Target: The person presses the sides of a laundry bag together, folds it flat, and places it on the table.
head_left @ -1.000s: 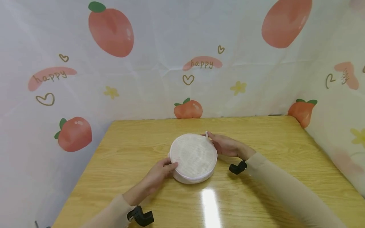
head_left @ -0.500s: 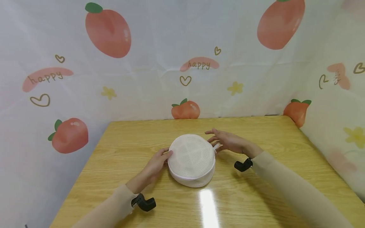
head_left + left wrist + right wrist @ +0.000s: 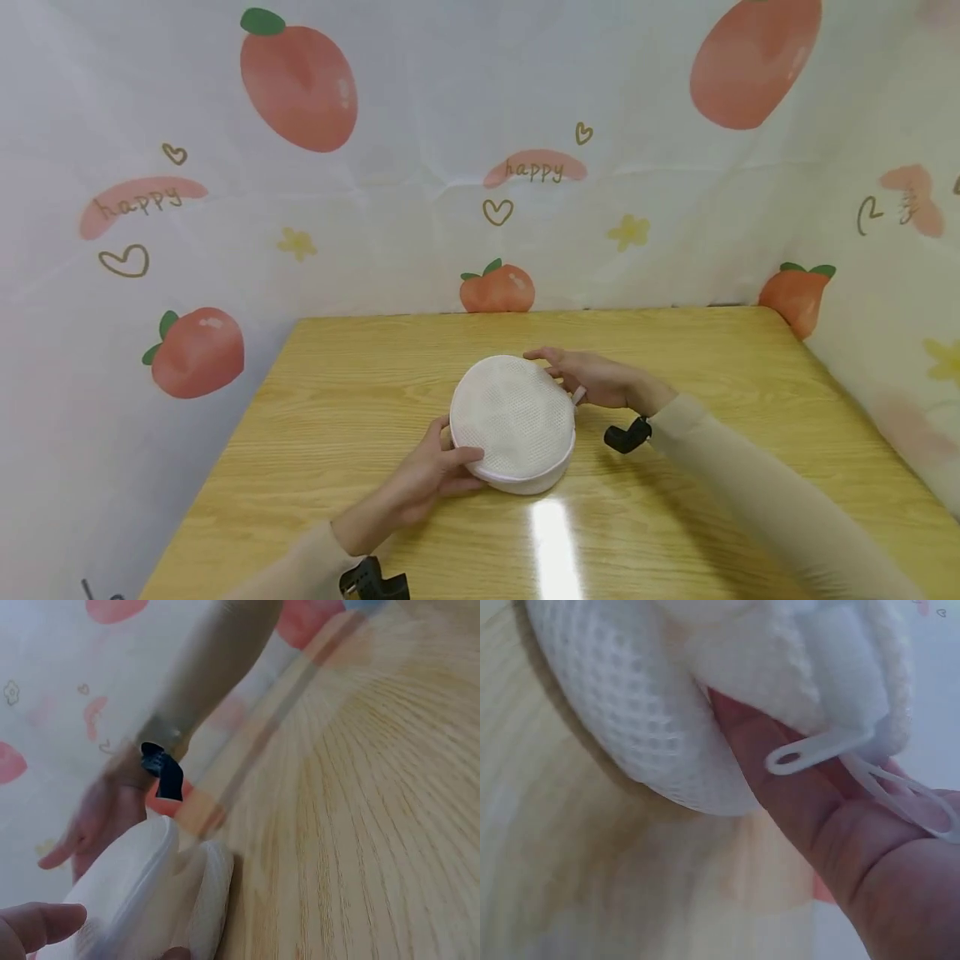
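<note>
A round white mesh laundry bag (image 3: 513, 421) sits on the wooden table, its flat lid facing up and tilted toward me. My left hand (image 3: 422, 482) grips its near left edge, thumb on top and fingers underneath. At the far right edge is my right hand (image 3: 600, 380), fingers loosely extended against the bag and thumb held apart. A white zipper pull (image 3: 802, 754) with a thin loop (image 3: 922, 806) hangs beside a finger of that hand in the right wrist view. The left wrist view shows a fold in the bag's side (image 3: 184, 881).
The wooden table (image 3: 360, 367) meets a white backdrop cloth (image 3: 405, 242) printed with peaches at its back and sides. Black wrist cameras (image 3: 628, 435) sit on both forearms. A bright glare strip (image 3: 555, 550) crosses the tabletop near the front.
My right hand has let go of the zipper pull, which has come round to the right side as the bag turned. My left thumb has shifted along the edge toward the front.
</note>
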`<state>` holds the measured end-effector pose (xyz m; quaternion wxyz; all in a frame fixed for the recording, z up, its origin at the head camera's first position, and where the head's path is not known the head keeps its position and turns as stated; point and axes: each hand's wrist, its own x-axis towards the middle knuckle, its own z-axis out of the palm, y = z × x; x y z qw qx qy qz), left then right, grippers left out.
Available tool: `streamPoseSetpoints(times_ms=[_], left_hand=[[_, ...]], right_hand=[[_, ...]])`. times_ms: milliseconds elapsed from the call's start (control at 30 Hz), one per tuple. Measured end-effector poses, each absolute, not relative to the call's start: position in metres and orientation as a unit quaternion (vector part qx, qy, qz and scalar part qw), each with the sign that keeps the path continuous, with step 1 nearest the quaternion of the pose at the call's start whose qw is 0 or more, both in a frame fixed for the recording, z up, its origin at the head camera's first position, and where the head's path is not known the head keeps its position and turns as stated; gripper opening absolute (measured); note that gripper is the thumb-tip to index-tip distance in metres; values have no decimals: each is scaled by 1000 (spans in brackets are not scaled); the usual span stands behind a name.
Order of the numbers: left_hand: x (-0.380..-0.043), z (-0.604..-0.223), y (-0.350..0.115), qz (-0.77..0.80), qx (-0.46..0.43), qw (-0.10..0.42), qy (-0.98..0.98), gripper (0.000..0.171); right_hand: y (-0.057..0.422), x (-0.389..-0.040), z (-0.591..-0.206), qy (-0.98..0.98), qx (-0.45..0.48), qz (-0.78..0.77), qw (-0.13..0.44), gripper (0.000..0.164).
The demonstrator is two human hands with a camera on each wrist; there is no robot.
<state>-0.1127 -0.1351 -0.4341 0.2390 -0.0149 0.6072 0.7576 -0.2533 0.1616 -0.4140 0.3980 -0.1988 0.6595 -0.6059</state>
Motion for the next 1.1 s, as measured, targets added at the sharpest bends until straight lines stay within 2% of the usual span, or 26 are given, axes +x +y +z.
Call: streamPoseSetpoints(times_ms=[200, 333, 500, 633, 867, 1100], left_hand=[[-123, -441, -119, 750, -14, 192, 632, 89], [-132, -445, -117, 745, -15, 181, 642, 88], [-152, -449, -115, 754, -3, 190, 629, 85], [-163, -452, -117, 755, 2, 204, 623, 85], [-168, -453, -119, 742, 14, 227, 630, 84], [-170, -451, -116, 740, -5, 216, 636, 105]], right_hand=[[162, -246, -427, 636, -189, -615, 425, 65], [163, -245, -429, 639, -179, -623, 414, 69], [168, -249, -426, 640, -178, -641, 384, 72], [168, -251, -426, 632, -176, -651, 381, 71], [170, -247, -428, 629, -170, -663, 369, 59], [169, -248, -432, 657, -184, -639, 355, 59]])
